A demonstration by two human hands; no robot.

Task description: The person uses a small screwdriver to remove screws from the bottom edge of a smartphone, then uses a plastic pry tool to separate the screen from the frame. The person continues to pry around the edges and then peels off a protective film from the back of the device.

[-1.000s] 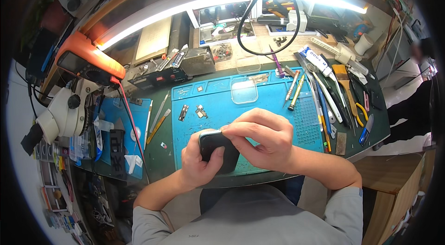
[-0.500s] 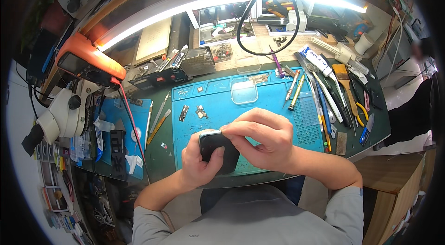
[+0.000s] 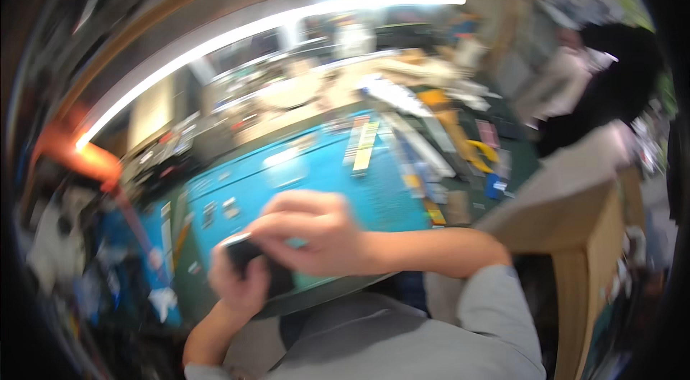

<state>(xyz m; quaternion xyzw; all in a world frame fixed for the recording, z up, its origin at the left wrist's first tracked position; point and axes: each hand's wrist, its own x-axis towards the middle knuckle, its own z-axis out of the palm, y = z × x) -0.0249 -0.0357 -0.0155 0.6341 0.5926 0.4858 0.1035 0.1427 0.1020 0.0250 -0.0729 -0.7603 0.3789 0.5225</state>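
Motion smears the whole picture. My left hand (image 3: 236, 285) is closed around a black smartphone (image 3: 279, 281), its thumb lying across the dark face. Above the phone's top edge, my right hand (image 3: 307, 225) has thumb and forefinger pinched together at the corner; whether something small sits between those fingertips cannot be made out. Both hands are over the near edge of a blue work mat (image 3: 381, 211). On the mat, left of my right hand, lie two small metallic parts (image 3: 230, 207). A clear plastic box (image 3: 285, 168) rests farther back.
Tools crowd the mat's right side, among them yellow-handled pliers (image 3: 483, 157) and a brush with an orange-brown handle (image 3: 442, 108). An orange multimeter (image 3: 79, 154) stands at far left. A person in black (image 3: 611, 85) is at the right, beyond a wooden cabinet (image 3: 568, 229).
The view has swung to the right, so bench and hands appear farther left and blurred. More of the person in black shows. Both hands keep nearly the same grip at the phone.
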